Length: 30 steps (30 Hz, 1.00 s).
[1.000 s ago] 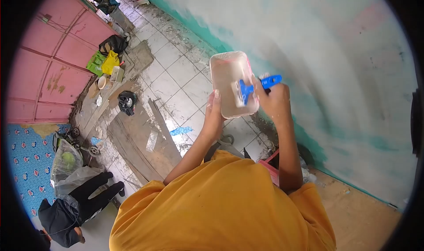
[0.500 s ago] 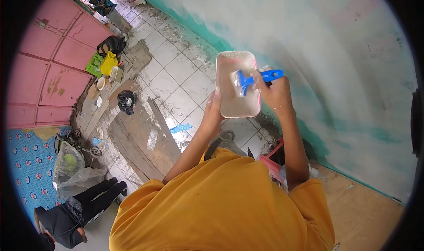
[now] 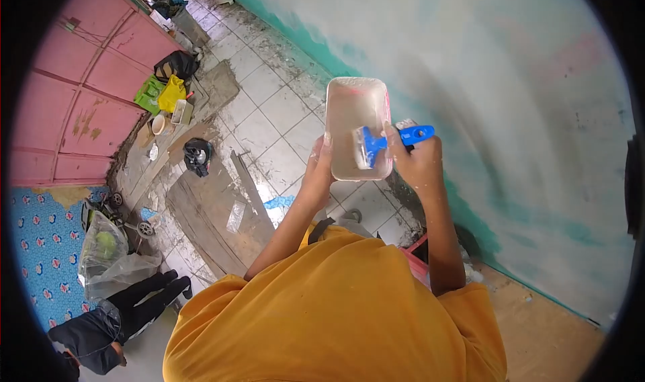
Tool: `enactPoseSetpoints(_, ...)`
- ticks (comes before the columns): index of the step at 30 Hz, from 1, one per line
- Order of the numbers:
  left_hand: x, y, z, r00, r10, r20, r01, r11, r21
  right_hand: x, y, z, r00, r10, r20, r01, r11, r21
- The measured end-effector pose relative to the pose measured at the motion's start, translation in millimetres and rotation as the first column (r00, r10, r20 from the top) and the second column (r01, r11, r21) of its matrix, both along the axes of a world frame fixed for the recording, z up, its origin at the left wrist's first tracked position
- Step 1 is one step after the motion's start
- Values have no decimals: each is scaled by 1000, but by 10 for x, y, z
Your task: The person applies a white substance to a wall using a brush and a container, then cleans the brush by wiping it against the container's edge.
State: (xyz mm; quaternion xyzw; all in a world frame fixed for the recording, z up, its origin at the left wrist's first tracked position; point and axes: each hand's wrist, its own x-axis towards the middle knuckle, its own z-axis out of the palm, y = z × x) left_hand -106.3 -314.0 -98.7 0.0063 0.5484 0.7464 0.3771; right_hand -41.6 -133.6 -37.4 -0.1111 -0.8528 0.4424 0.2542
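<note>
A pale rectangular tub point(image 3: 357, 81) with a pinkish edge rests in my left hand point(image 3: 319, 170), whose thumb lies along its near left side. Whitish paste coats the inside. My right hand point(image 3: 422, 163) is closed round the blue handle of a putty knife point(image 3: 378, 145). The knife's wide, paste-smeared blade is inside the tub, toward its lower right. Beside the handle, a small dark and whitish piece shows at my right fingers; I cannot make out what it is. White specks dot my right hand and forearm.
A smeared white and green wall point(image 3: 510, 113) runs along the right. Worn boards point(image 3: 211, 207) and a black plastic bag point(image 3: 197, 156) lie on the tiled floor. Bags and small containers stand by the pink panels point(image 3: 87, 86). Another person point(image 3: 94, 335) in dark clothes is at lower left.
The putty knife and my right hand have moved down within the tub, toward its near end. The tub stays in my left hand, nearly in place.
</note>
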Motion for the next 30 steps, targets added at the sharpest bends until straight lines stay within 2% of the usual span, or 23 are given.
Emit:
enactPoseSetpoints(2,-165,-58,-44,1000,-1,-21,1,999,34,-241,-65,70,998,-19,63,23,998,-54)
enactPoseSetpoints(4,-341,-101,0,999,6,-44,-3,997,76,-549,-53,83,965,-260,23,260,966,18)
enactPoseSetpoints(5,-414,-125,41,999,7,-51,-4,998,64,-691,-70,85,961,-276,19,276,961,-2)
enactPoseSetpoints(6,-492,-145,76,998,8,-57,-5,999,51,-767,-104,123,961,-275,14,275,961,5)
enactPoseSetpoints(8,-720,-228,50,998,-15,-59,19,997,70,-915,-194,199,990,-114,85,111,993,41)
enactPoseSetpoints(9,-829,-280,35,998,-38,-57,43,996,80,-996,-201,182,991,-110,82,107,993,43)
enactPoseSetpoints(11,-979,-342,25,998,-22,-64,25,998,50,-1128,-174,107,975,-196,108,199,980,-21)
enactPoseSetpoints(14,-1154,-405,-53,998,-22,-67,24,999,25,-1451,-294,71,971,-227,78,228,974,-1)
enactPoseSetpoints(15,-1235,-410,-42,997,-28,-68,31,999,32,-1511,-387,109,985,-150,86,153,988,-29)
enactPoseSetpoints(18,-1417,-470,40,999,-30,-39,33,997,74,-1587,-465,33,992,-83,97,83,997,8)
enactPoseSetpoints(19,-1449,-473,35,999,-8,-37,10,999,50,-1613,-493,71,986,-153,65,156,986,-55)
enactPoseSetpoints(23,-1590,-485,-64,998,-30,-46,33,998,53,-1831,-516,139,967,-246,72,246,969,13)
enactPoseSetpoints(25,-1687,-506,-65,999,-31,-24,33,997,67,-1859,-563,117,987,-70,147,68,998,16)
enactPoseSetpoints(26,-1721,-517,-55,999,-29,-26,30,997,69,-1893,-551,117,987,-68,145,66,998,17)
enactPoseSetpoints(28,-1746,-528,9,999,-37,-40,38,999,29,-1917,-501,111,974,-220,50,216,974,67)
enactPoseSetpoints(30,-1787,-513,-72,998,-47,-33,49,998,47,-1969,-564,76,978,-198,64,193,978,79)
